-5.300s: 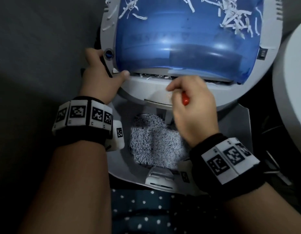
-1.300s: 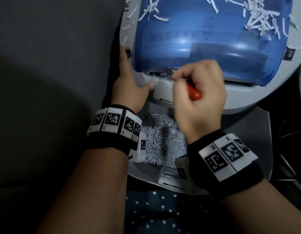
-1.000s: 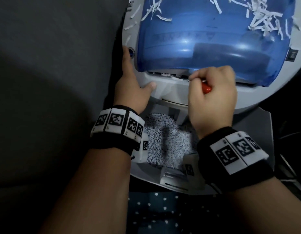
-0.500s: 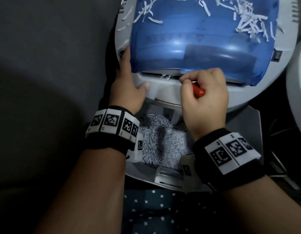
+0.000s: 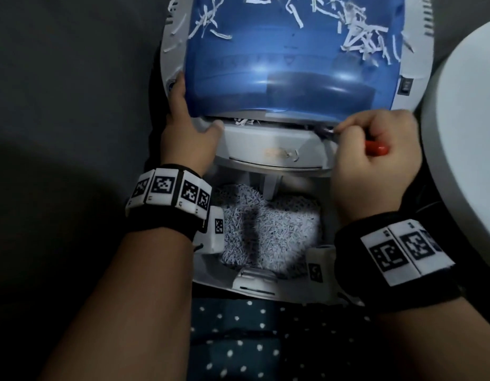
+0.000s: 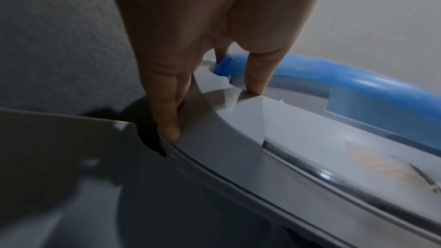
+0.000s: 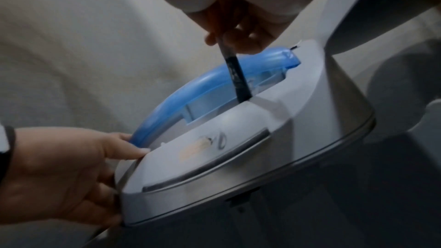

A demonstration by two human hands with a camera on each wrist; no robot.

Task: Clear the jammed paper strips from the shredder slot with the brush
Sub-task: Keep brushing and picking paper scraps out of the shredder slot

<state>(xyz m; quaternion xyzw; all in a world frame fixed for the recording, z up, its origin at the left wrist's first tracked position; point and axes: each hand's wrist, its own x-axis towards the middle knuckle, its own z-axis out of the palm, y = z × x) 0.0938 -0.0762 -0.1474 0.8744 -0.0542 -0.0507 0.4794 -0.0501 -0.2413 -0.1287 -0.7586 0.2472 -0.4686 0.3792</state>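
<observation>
No legible words or numbers anywhere. Only black-and-white square marker codes on both wristbands (image 5: 169,197), and a faded, unreadable mark on the shredder (image 5: 276,155) front.

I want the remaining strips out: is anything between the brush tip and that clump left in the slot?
Nothing visible. The brush works the slot's right end; the paper strips sit near the left hand, open slot between.

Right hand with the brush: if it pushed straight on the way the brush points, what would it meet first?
Probably the shredder slot itself: the brush held by the right hand already dips into it beside the blue cover. How deep it sits is unclear.
</observation>
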